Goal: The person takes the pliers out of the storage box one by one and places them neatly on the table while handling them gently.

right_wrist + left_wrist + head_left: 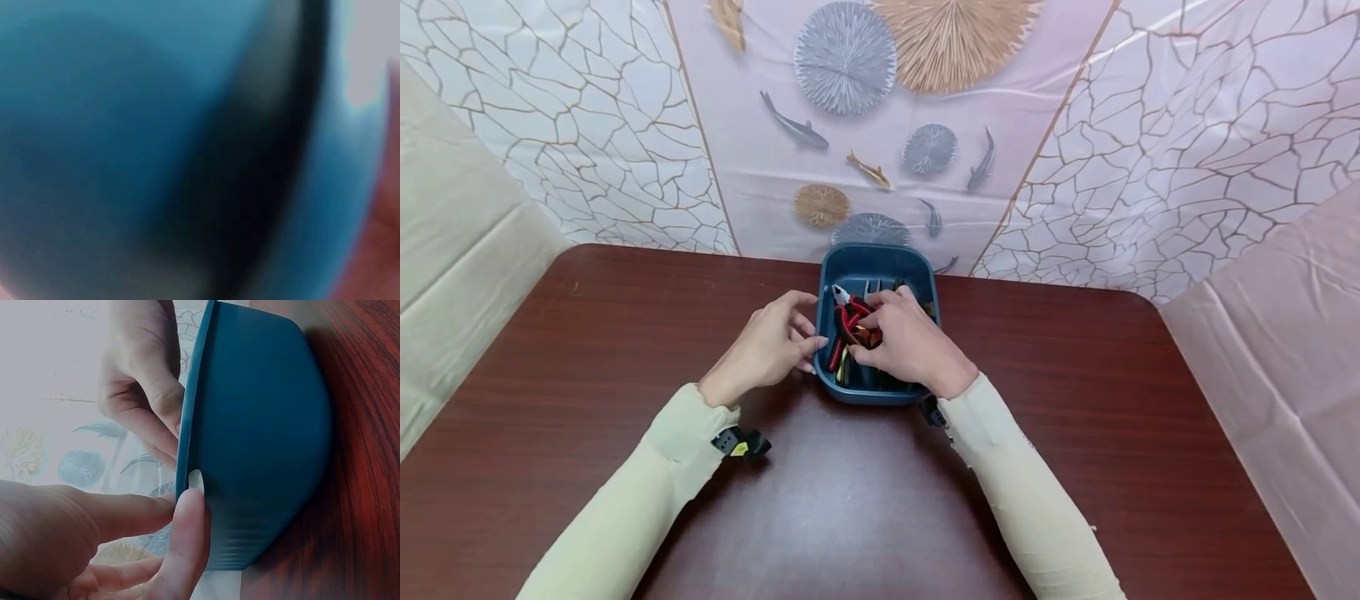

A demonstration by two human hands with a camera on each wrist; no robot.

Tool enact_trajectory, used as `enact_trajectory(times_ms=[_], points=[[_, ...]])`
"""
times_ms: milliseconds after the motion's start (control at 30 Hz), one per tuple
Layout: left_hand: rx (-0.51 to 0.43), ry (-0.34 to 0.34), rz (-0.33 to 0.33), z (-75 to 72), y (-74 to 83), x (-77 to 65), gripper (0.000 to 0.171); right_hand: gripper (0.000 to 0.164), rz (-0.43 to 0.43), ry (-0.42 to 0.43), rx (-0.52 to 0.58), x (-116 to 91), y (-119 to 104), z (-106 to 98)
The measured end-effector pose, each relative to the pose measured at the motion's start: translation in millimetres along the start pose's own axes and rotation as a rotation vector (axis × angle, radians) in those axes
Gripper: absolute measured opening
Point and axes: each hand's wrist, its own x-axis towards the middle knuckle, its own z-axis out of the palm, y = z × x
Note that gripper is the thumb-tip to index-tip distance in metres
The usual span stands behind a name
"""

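Pale sleeves [617, 508] run up from my side over the glossy red-brown worktop [850, 517], a small black camera [741, 443] strapped at my left wrist and another dark one [934, 411] at my right. Beyond the cuffs, my hands meet at a plastic bin [880, 398]. My left hand [775, 342] pinches its left rim, thumb and fingers slightly parted with the wall between them. My right hand [910, 337] reaches in from the right, thumb and fingers bent and apart among the tools; I cannot tell whether it has hold of one, and the right wrist view is a blue blur.

The bin is deep blue, round-cornered and smooth-walled with a lipped rim, standing upright, its longer axis running away from me. Inside, at its left, a black handle with yellow [842, 371] lies nearest me. Past it, red-and-black-handled pliers [842, 320] lie between my two hands, beside my right fingertips; their silvery jaws point away from me and a little left, the long axis slanting back toward me and rightward.

Behind the bin hangs a printed backdrop [745, 192] of fish and round fan shapes.
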Motion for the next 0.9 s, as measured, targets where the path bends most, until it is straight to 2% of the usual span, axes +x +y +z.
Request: enact_trajectory(times_ms=[133, 267, 400, 700, 900], points=[[-0.015, 0.004, -0.004, 0.2, -0.8, -0.2, 0.065, 0.025, -0.001, 0.054, -0.033, 1.7, -4.1, 2.0], [-0.025, 0.007, -0.004, 0.4, -1.4, -0.4, 0.064, 0.030, -0.014, 0.107, -0.149, 2.0, -6.9, 4.5], [-0.023, 0.006, -0.003, 0.7, -1.3, 0.0, 0.063, 0.026, 0.032, 0.096, -0.224, 0.7, -6.8, 6.2], [-0.023, 0.008, -0.008, 1.2, -0.5, -1.4, 0.063, 0.028, 0.134, 0.066, -0.147, 0.2, -5.5, 6.7], [-0.037, 0.018, 0.002, 2.6, 0.8, -1.4, 0.063, 0.024, 0.185, 0.057, -0.072, -5.5, -9.9, -4.3]])
